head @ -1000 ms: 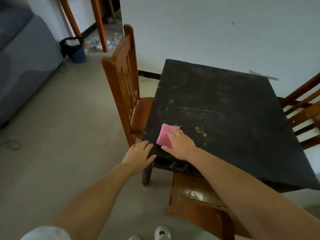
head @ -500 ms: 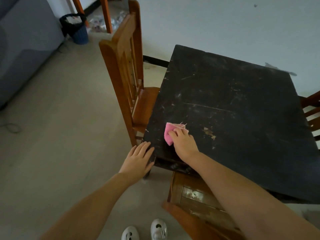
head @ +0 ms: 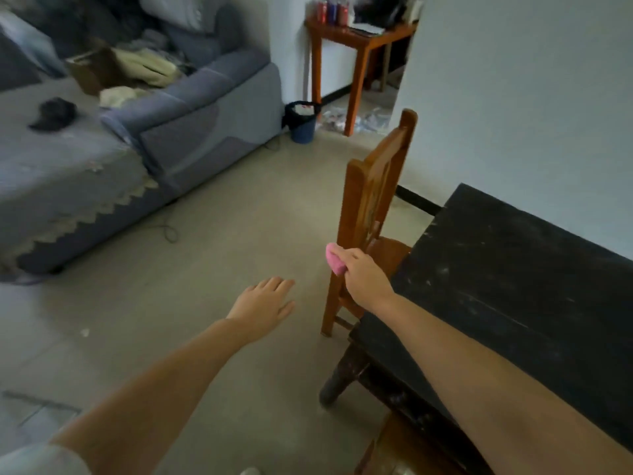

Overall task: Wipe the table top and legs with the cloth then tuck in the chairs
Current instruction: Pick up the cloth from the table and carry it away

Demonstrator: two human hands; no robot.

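right hand (head: pixel 366 279) pinches the pink cloth (head: pixel 334 258) off the table (head: pixel 513 269) (likely for the legs); left hand (head: pixel 263 303) spread, empty.

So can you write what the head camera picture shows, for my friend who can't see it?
A person's right hand holds a pink cloth in the air beside a black table, in front of a wooden chair. The left hand is open and empty above the floor. A grey sofa, a blue bin and a wooden side table stand behind.
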